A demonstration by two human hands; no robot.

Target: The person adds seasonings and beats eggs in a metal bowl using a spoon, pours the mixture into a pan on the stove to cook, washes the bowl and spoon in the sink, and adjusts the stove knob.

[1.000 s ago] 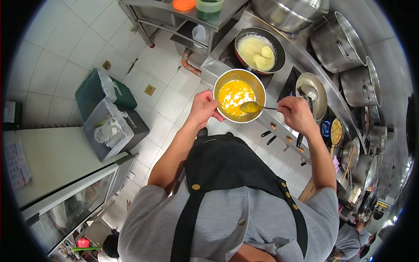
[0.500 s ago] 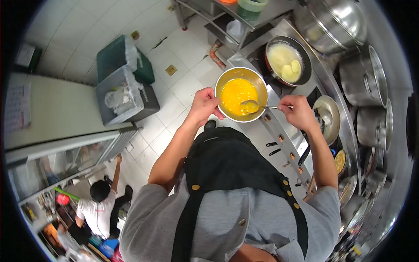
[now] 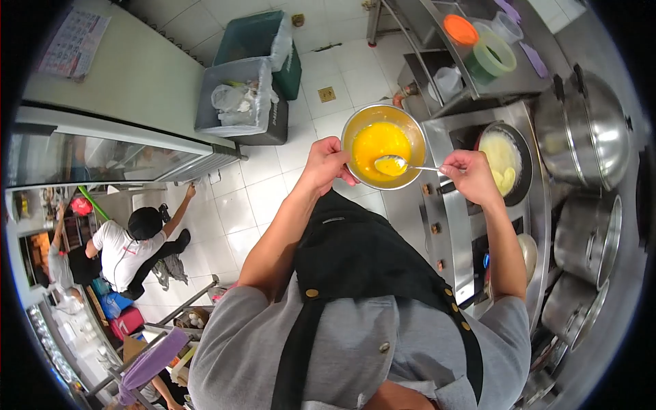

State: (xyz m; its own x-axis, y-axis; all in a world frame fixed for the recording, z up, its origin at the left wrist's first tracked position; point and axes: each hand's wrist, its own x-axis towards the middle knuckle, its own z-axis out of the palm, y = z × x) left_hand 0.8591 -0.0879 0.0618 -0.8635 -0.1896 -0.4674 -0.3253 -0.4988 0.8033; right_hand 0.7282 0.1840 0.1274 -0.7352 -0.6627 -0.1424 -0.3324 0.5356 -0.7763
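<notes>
The person's left hand (image 3: 329, 164) is pinching the near-left rim of the metal bowl (image 3: 383, 147), forearm angling inward; the right hand (image 3: 470, 174) is pinching the spoon (image 3: 391, 165), seemingly by its handle end, its head in the yellow liquid (image 3: 377, 145) inside.

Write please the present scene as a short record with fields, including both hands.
Left hand: grips rim of metal mixing bowl
Right hand: holds metal spoon by its handle
Bowl content: yellow liquid, spoon tip in it
On the stove: dark frying pan with pale yellow food
Beside the stove: large steel pots
On the upper-right metal table: orange lid
Floor: dark waste bin; crouching co-worker, white shirt
</notes>
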